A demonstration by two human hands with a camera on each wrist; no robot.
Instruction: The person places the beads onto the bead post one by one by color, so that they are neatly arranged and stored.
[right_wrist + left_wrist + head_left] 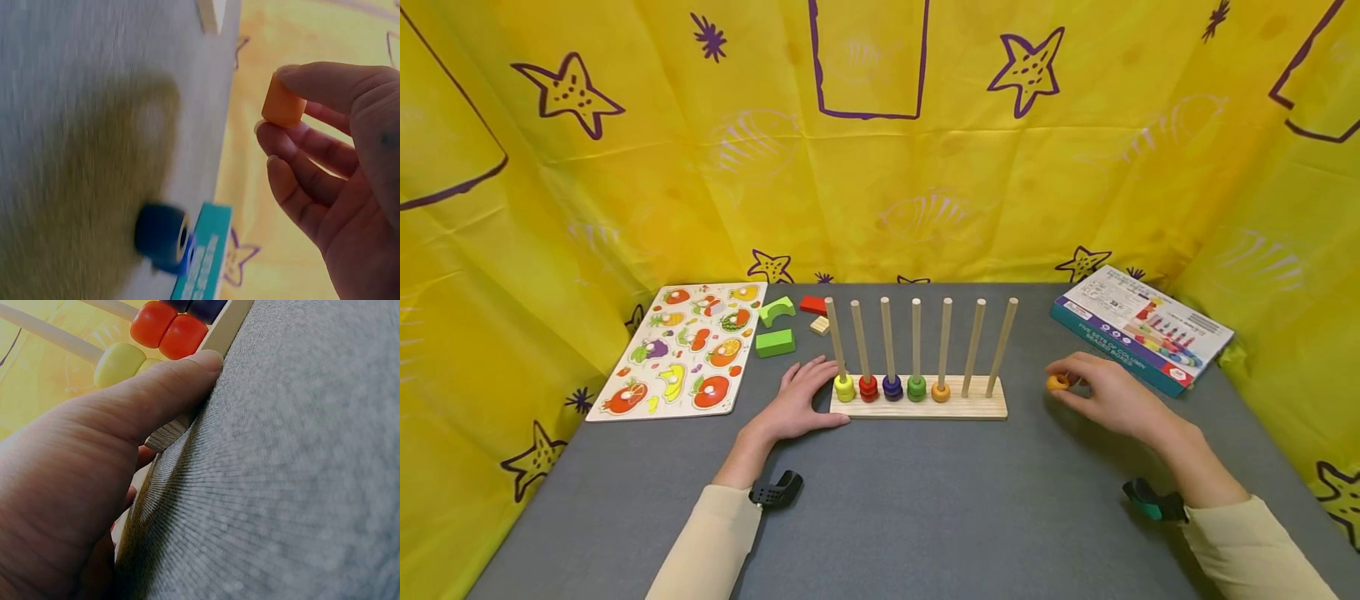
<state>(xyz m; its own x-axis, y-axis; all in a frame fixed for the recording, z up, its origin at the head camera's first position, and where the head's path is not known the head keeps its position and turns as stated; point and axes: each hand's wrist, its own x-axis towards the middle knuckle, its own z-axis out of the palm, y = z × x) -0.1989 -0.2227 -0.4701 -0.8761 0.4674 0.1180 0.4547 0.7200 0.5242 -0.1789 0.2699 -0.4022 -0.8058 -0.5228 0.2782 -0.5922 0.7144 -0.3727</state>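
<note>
A wooden base (pixel 925 410) carries a row of several upright pegs. Yellow (pixel 845 388), red (pixel 868 388), dark blue (pixel 892 387), green (pixel 916 387) and orange beads (pixel 940 392) sit low on separate pegs; the two rightmost pegs are bare. My left hand (pixel 793 404) grips the base's left end, thumb along the front edge and fingers around the far side. Off to the right, my right hand (pixel 1108 392) pinches a loose orange bead (pixel 284 103) between thumb and fingertips, above the table.
Dark blue beads (pixel 161 231) lie under the right hand, near a flat cardboard box (pixel 1150 325). A fruit puzzle board (pixel 681 350) lies at left. Green blocks (pixel 775 342), a red block (pixel 813 304) and a small wooden piece (pixel 820 325) lie behind the left hand.
</note>
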